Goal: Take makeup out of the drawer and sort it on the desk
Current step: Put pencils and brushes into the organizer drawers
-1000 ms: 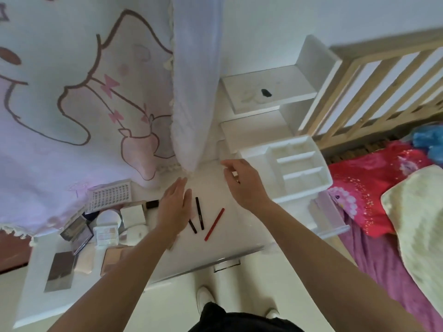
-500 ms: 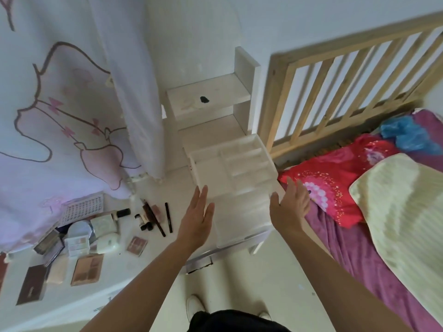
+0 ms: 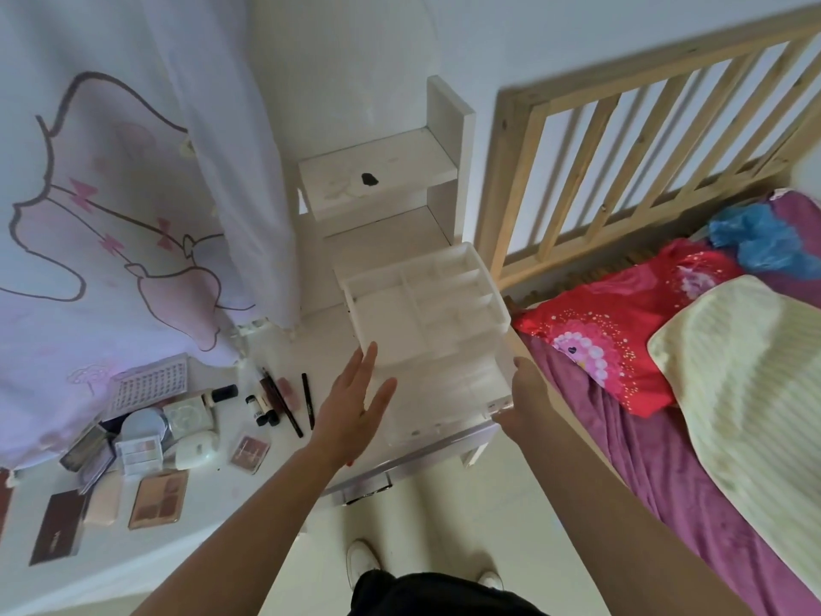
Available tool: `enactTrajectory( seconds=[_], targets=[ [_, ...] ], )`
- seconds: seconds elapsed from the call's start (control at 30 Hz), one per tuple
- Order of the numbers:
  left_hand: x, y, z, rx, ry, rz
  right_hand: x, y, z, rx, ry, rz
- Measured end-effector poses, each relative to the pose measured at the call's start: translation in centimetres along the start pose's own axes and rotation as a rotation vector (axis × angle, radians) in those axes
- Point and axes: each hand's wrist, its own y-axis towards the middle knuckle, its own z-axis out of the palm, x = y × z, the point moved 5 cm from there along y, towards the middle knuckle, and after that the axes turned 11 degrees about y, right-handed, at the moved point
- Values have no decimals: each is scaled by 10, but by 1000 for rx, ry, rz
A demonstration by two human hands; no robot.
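As the drawer [image 3: 444,384] looks empty, only sorting the makeup [image 3: 186,415] lower left remains. Left hand [image 3: 355,406] flat, empty; right hand [image 3: 517,397]: grip unclear.

The flat left hand [image 3: 355,406] hovered at the left side of the pulled-out white plastic drawer [image 3: 444,384]; the right hand [image 3: 522,393] met its right corner.
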Motion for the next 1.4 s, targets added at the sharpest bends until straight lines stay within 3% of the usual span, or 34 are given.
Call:
enactTrajectory(
  seconds=[0.23, 0.37, 0.47, 0.67, 0.8, 0.93, 1.03, 1.13, 1.23, 1.4],
  targets=[
    [1, 6, 6, 90, 308, -19, -4, 50, 18, 138, 29, 31],
    [5, 21, 3, -85, 333, -29, 16, 36, 44, 153, 22, -14],
    [12, 37, -5, -266, 396, 3, 22, 18, 66, 175, 21, 101],
    [9, 49, -1, -305, 504, 93, 32, 14, 74, 251, -47, 76],
    [18, 45, 9, -199, 235, -26, 25, 15, 65, 237, 22, 43],
    [50, 24, 27, -129, -16, -295, 3, 20, 49, 47, 135, -62],
    [71, 8, 60, 108, 115, -191, -25, 32, 33, -65, 197, 61],
    [88, -6, 94, 425, 170, -143, -56, 47, 25, 7, 173, 223],
    [96, -7, 105, 452, 218, -177, -71, 52, 33, 66, 86, 265],
    [103, -1, 110, 414, 183, -274, -77, 61, 48, 1, 154, 238]
  ],
)
